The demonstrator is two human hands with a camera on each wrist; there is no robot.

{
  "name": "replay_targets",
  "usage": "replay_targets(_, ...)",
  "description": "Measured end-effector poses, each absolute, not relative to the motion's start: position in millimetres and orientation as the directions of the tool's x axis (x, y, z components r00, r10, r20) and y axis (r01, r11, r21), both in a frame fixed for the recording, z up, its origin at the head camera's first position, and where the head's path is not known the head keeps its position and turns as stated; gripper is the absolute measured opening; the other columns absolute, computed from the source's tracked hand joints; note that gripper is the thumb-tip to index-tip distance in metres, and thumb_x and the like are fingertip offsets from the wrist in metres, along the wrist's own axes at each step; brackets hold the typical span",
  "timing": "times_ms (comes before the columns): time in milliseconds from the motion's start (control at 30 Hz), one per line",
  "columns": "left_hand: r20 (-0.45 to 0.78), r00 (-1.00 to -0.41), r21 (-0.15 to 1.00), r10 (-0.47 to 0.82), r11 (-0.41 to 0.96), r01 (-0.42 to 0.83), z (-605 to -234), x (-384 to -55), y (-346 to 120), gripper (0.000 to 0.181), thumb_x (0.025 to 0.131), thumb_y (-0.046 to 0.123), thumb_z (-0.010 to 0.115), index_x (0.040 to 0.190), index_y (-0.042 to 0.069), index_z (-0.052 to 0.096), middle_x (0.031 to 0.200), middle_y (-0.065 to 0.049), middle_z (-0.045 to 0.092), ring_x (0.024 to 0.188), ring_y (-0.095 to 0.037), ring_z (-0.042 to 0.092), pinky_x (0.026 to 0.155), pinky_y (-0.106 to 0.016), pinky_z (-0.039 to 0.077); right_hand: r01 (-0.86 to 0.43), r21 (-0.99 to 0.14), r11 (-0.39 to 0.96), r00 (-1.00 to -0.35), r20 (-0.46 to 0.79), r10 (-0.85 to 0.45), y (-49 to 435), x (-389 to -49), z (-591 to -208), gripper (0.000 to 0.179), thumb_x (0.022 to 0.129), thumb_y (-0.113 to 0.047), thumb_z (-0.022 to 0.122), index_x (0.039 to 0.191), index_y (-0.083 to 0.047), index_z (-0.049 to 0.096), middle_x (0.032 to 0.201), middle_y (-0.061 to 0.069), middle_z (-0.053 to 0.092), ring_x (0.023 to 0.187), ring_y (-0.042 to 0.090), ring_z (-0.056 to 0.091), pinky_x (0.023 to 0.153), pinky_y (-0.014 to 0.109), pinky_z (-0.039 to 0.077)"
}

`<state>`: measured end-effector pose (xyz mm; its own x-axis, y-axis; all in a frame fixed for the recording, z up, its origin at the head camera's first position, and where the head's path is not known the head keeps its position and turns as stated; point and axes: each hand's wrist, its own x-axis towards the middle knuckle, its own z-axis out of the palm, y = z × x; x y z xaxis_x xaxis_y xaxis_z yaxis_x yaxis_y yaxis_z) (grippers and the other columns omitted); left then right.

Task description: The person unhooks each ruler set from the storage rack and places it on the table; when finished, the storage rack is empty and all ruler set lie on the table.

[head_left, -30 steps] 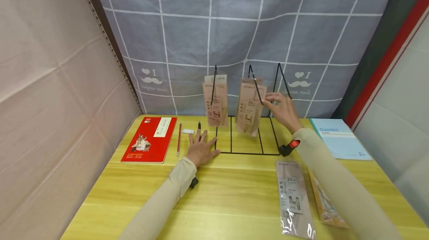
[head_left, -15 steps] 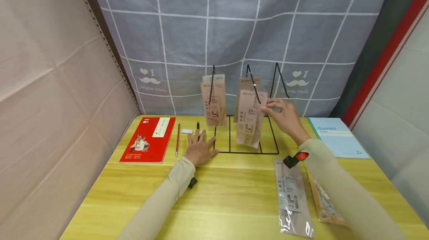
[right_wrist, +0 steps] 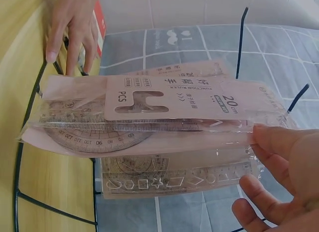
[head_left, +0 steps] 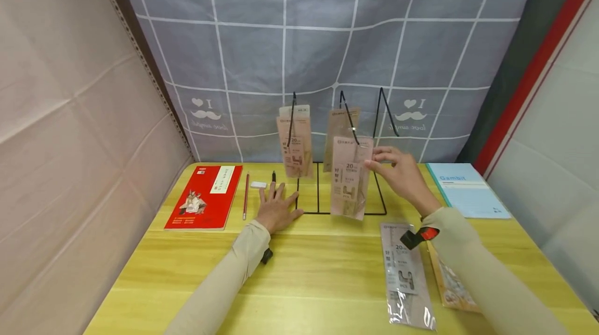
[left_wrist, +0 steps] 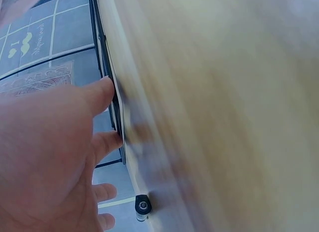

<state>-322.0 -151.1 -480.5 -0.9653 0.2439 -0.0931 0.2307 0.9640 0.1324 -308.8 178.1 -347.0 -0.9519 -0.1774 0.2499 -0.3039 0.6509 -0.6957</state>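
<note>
My right hand point(head_left: 402, 176) pinches the right edge of a pink ruler set pack point(head_left: 348, 189) between thumb and fingers. The pack's top overlaps the front tip of the middle hook of a black wire rack point(head_left: 343, 214). Through its clear sleeve, a protractor point(right_wrist: 99, 142) shows in the right wrist view. Another ruler set pack point(head_left: 336, 137) hangs farther back on that hook. More packs point(head_left: 296, 140) hang from the left hook. My left hand point(head_left: 276, 214) rests with fingers spread at the rack's front left corner; in the left wrist view two fingertips touch the black wire.
A third ruler pack point(head_left: 404, 272) lies on the table in front, beside an orange booklet point(head_left: 451, 283) partly under my right sleeve. To the left lie a red book point(head_left: 203, 197), a pencil point(head_left: 245, 197), an eraser point(head_left: 258, 185) and a pen point(head_left: 273, 175). A blue notebook point(head_left: 468, 189) is at the back right.
The right hand has drawn the front pack along the middle hook toward me and slightly down, away from the pack behind it. The left hand has stayed on the rack.
</note>
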Motion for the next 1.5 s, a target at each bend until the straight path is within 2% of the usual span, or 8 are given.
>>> replay_targets(267,-0.103,-0.964,0.125,0.246,0.965,0.233,-480.5,-320.3,-149.9,0.063,0.105,0.061,0.044,0.16,0.032,0.041,0.173,-0.017,0.021,0.161,-0.046,0.009,0.124,-0.074,0.004,-0.277,-0.707,0.651,-0.961,0.22,-0.17,181.5,-286.5,-347.7,0.048,0.101,-0.044,0.067,0.121,-0.001,0.074,0.154,0.016,0.053,0.148,0.043,0.041,0.115,0.067,0.037)
replay_targets(700,-0.123,-0.964,0.156,0.236,0.964,0.216,-479.2,-320.4,-151.5,0.062,0.105,0.061,0.045,0.161,0.034,0.04,0.173,-0.017,0.018,0.161,-0.046,0.005,0.124,-0.074,0.0,-0.267,-0.705,0.657,-0.964,0.207,-0.17,186.0,-251.3,-344.9,0.044,0.098,-0.046,0.07,0.116,-0.006,0.077,0.151,0.016,0.057,0.147,0.043,0.043,0.112,0.066,0.039)
replay_targets(833,-0.119,-0.965,0.154,0.232,0.965,0.212,-479.0,-320.6,-152.4,0.062,0.105,0.061,0.045,0.161,0.034,0.039,0.174,-0.017,0.018,0.161,-0.046,0.005,0.124,-0.074,-0.001,-0.222,-0.722,0.656,-0.975,0.162,-0.152,184.2,-238.0,-351.4,0.045,0.097,-0.047,0.071,0.117,-0.008,0.077,0.151,0.015,0.057,0.148,0.044,0.042,0.113,0.067,0.037)
replay_targets(967,-0.115,-0.966,0.145,0.231,0.966,0.214,-478.8,-321.0,-152.5,0.062,0.105,0.061,0.044,0.161,0.035,0.039,0.173,-0.017,0.018,0.161,-0.046,0.006,0.125,-0.073,0.0,-0.146,-0.753,0.642,-0.988,0.075,-0.137,181.6,-223.0,-360.2,0.046,0.096,-0.05,0.071,0.116,-0.01,0.078,0.155,0.013,0.054,0.153,0.046,0.034,0.115,0.07,0.035)
replay_targets(1033,-0.111,-0.966,0.147,0.235,0.965,0.218,-479.8,-321.7,-152.6,0.062,0.105,0.061,0.045,0.161,0.034,0.039,0.173,-0.017,0.019,0.161,-0.046,0.007,0.124,-0.074,0.001,-0.108,-0.763,0.638,-0.99,0.027,-0.135,181.5,-216.1,-363.8,0.048,0.095,-0.053,0.071,0.116,-0.012,0.079,0.157,0.011,0.053,0.154,0.046,0.032,0.113,0.069,0.037)
replay_targets(1233,-0.112,-0.966,0.15,0.234,0.965,0.217,-481.7,-323.3,-153.5,0.063,0.105,0.061,0.046,0.161,0.033,0.039,0.173,-0.017,0.019,0.161,-0.046,0.006,0.124,-0.074,0.0,-0.061,-0.756,0.652,-0.988,-0.048,-0.147,184.5,-202.7,-372.7,0.05,0.094,-0.055,0.07,0.122,-0.014,0.078,0.155,0.01,0.055,0.148,0.046,0.041,0.099,0.057,0.05)
replay_targets(1400,-0.099,-0.966,0.156,0.239,0.962,0.222,-480.1,-321.7,-152.6,0.063,0.104,0.06,0.048,0.16,0.032,0.042,0.172,-0.018,0.021,0.16,-0.047,0.009,0.124,-0.075,0.001,-0.075,-0.759,0.646,-0.985,-0.043,-0.165,186.1,-199.2,-378.4,0.043,0.096,-0.048,0.072,0.118,-0.012,0.079,0.151,0.013,0.058,0.142,0.047,0.048,0.086,0.042,0.055)
replay_targets(1500,-0.095,-0.966,0.155,0.241,0.962,0.225,-480.0,-321.8,-151.8,0.062,0.105,0.06,0.048,0.16,0.032,0.042,0.172,-0.018,0.021,0.16,-0.047,0.009,0.123,-0.075,0.002,-0.053,-0.759,0.649,-0.986,-0.064,-0.156,187.2,-199.2,-383.4,0.042,0.095,-0.049,0.072,0.116,-0.013,0.08,0.15,0.012,0.059,0.141,0.047,0.049,0.08,0.033,0.053)
